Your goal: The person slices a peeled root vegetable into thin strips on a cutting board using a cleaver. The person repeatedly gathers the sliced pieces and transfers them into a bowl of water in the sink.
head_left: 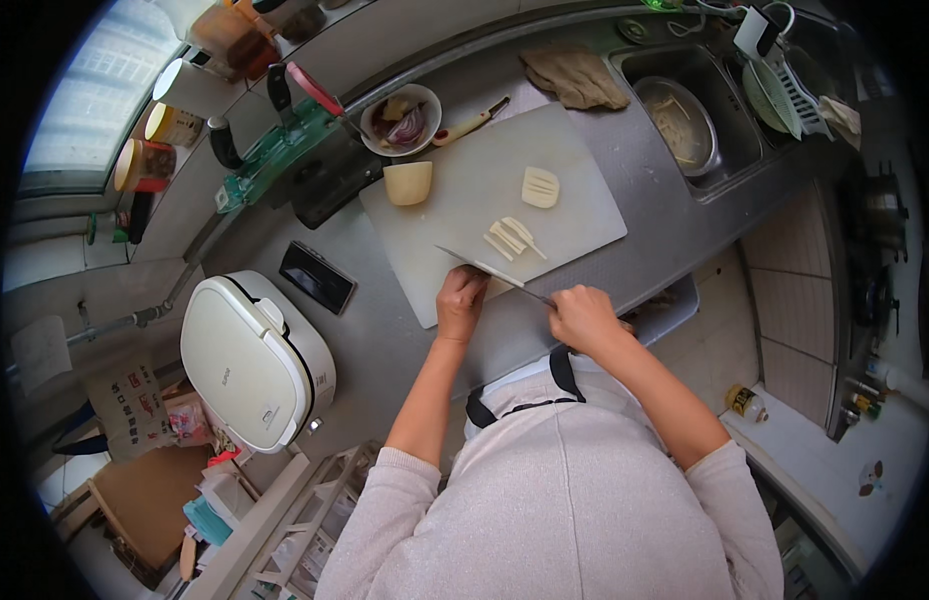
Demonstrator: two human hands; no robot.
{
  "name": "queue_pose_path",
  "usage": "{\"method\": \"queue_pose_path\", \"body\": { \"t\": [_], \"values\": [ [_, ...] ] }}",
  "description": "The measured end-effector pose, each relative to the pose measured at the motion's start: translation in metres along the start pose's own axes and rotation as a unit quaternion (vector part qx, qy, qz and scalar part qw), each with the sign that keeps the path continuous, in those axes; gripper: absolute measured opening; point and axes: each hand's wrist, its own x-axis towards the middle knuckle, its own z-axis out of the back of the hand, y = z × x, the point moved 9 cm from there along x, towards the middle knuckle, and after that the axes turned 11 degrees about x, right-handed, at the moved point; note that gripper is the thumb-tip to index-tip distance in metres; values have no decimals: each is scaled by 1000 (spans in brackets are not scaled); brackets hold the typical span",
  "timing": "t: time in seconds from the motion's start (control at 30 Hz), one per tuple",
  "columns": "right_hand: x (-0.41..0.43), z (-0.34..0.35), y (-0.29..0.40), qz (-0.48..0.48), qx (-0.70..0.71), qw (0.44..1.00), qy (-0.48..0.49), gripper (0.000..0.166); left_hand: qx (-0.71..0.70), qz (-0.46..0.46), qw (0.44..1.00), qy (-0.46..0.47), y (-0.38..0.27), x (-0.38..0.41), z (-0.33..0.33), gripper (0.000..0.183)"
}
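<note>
My right hand (584, 319) is closed around the handle of a kitchen knife (488, 268), whose blade points left over the near edge of the white cutting board (449, 225). Curled fingers of my left hand (461, 296) are right against the blade; whatever they may hold is hidden. Pale strips of what looks like potato (512, 238) lie just beyond the blade. Farther right on the board rests a flat stack of cut slices (540, 187). Toward the back left sits a large peeled half (408, 183), probably potato.
A bowl with a cut red onion (406, 127) and a peeler (472, 127) lie behind the board. At left are a phone (317, 277), a white appliance (247, 360) and a green knife rack (284, 154). Right are a brown cloth (573, 75) and a sink holding a basin (678, 127).
</note>
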Motion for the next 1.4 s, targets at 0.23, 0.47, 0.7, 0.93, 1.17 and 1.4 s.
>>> {"method": "queue_pose_path", "body": {
  "t": [0.23, 0.47, 0.7, 0.93, 1.17, 1.4],
  "values": [
    [18, -4, -16, -58, 110, 992, -20, 24, -10, -2, 1000, 22, -4, 11, -6, 17],
    [23, 49, -17, -110, 119, 984, -77, 29, -11, 10, 997, 76, -16, 56, -49, 21],
    [6, 87, -45, -152, 145, 963, -170, 31, -29, 2, 993, 110, -19, 109, -52, 31],
    [-13, 97, -62, -165, 227, 931, -234, 31, 44, -128, 981, 137, -26, 148, -112, 56],
    [-31, 95, -83, -205, 236, 915, -255, 32, 162, -97, 892, 410, -48, 173, -138, 53],
    [-28, 73, -60, -154, 218, 943, -198, 32, -93, 205, 959, 174, 75, 144, -84, 44]
  ]
}}
